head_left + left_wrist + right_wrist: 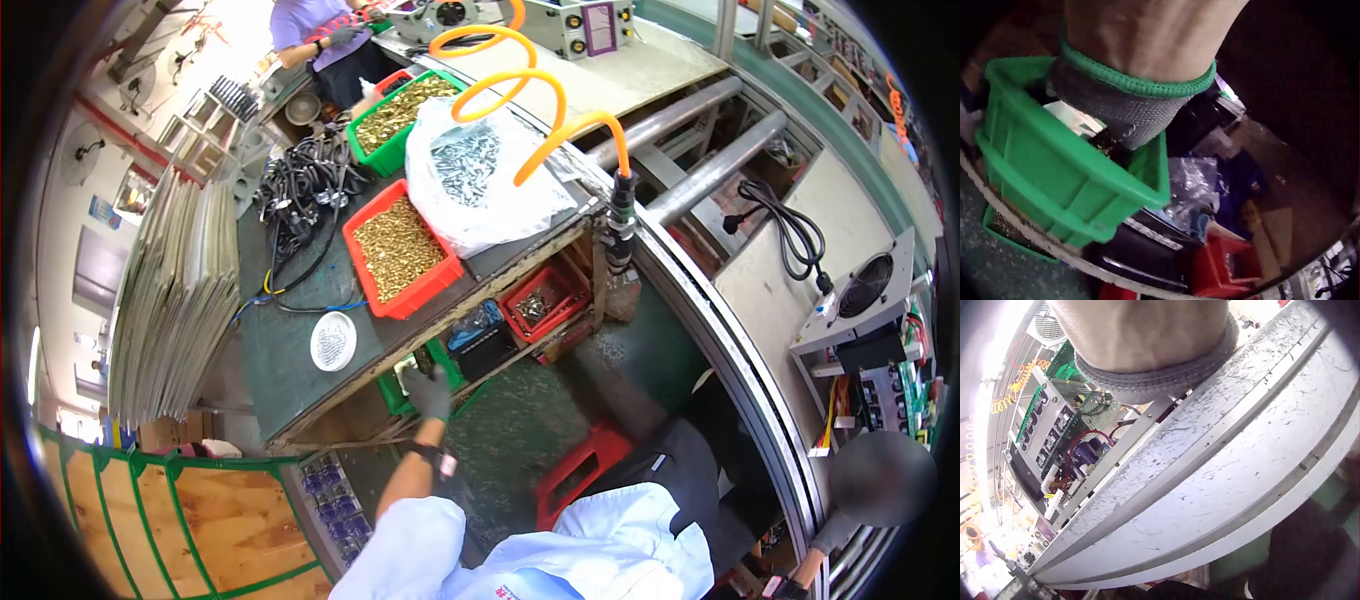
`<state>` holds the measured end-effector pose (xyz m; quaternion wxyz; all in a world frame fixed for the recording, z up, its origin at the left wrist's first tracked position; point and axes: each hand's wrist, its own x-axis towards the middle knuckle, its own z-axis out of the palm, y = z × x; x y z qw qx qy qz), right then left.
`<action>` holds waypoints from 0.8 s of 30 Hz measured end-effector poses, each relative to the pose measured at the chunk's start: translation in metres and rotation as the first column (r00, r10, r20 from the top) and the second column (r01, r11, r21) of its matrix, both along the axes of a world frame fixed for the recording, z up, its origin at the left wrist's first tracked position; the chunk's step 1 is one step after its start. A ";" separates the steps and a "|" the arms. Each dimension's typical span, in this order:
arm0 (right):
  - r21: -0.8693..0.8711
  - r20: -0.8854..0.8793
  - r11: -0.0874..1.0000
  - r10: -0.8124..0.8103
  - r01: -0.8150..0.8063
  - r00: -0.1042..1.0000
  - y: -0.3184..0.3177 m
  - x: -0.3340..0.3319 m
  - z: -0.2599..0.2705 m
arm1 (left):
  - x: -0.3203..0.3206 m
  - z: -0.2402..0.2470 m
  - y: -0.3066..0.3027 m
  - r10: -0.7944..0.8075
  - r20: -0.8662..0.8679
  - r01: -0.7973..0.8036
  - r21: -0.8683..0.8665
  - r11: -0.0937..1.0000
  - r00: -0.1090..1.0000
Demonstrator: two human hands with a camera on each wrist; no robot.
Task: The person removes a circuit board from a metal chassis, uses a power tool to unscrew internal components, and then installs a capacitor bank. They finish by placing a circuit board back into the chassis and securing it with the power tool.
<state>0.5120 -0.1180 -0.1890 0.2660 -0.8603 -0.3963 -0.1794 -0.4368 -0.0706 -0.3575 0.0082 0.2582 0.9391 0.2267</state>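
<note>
My left hand, in a grey glove, reaches down to a green bin on the shelf under the workbench. In the left wrist view the gloved left hand dips into that green bin, beside a white piece; the bin's wall and the glove hide the fingertips. Far to the right, my gloved right hand is at the metal rail of the line. From the right wrist, the glove's cuff shows beside an open chassis with circuit boards; its fingers are hidden.
On the bench stand a red bin of brass parts, a green bin, a bag of silvery screws and a white dish. An orange coiled hose hangs above. A red stool stands by my legs.
</note>
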 end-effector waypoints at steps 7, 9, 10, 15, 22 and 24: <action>-0.025 -0.242 0.999 -0.039 0.034 0.970 0.028 -0.102 0.061 | 0.253 0.057 0.003 -0.644 0.239 0.543 0.375 0.752 0.727; 0.023 -0.263 1.000 -0.002 0.009 0.965 0.029 -0.104 0.061 | 0.300 0.109 0.039 -0.777 0.069 0.638 0.526 0.562 0.626; 0.083 -0.279 0.994 0.087 -0.066 0.956 0.024 -0.086 0.046 | 0.317 0.141 0.056 -0.814 0.042 0.656 0.568 0.497 0.579; 0.234 -0.448 0.971 0.152 -0.048 0.881 0.020 -0.081 0.028 | 0.368 0.232 0.143 -0.868 -0.316 0.784 0.608 0.124 0.382; 0.140 -0.449 0.981 0.182 -0.132 0.875 0.010 -0.045 0.001 | 0.432 0.243 0.184 -0.937 -0.349 0.938 0.330 -0.108 0.015; 0.158 -0.410 0.971 0.232 -0.181 0.882 0.009 -0.037 -0.004 | 0.450 0.242 0.188 -0.947 -0.322 0.944 0.314 -0.096 0.011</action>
